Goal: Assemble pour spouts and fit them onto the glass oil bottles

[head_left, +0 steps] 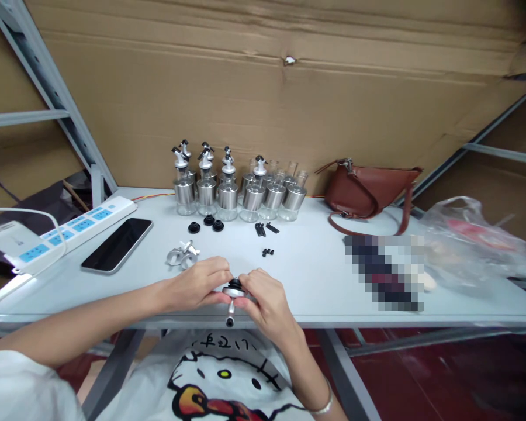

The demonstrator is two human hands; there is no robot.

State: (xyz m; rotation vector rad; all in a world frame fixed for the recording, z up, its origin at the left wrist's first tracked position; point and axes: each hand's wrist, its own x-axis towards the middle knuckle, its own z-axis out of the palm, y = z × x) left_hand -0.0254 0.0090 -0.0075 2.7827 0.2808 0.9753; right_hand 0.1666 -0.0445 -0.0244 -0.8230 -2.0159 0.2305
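Both hands meet at the table's front edge around one silver and black pourer top [234, 291], its spout pointing toward me. My left hand [201, 285] pinches its left side, and my right hand [265, 298] grips its right side. Beyond my left hand lie several loose silver pourer parts [183, 255]. Three black rubber stoppers [194, 227] are farther back. Small black caps [267, 252] and black flip levers [260, 229] lie right of centre. At the back stand several glass bottles with metal bands [228, 197], some with pourers fitted, others with bare necks.
On the left are a phone [117, 245] and a white power strip [76, 229] with a plugged-in charger. At the right sit a brown bag [368, 190], a blurred dark item [381, 273] and a clear plastic bag [477, 240]. Cardboard [245, 88] rises behind the table [315, 286].
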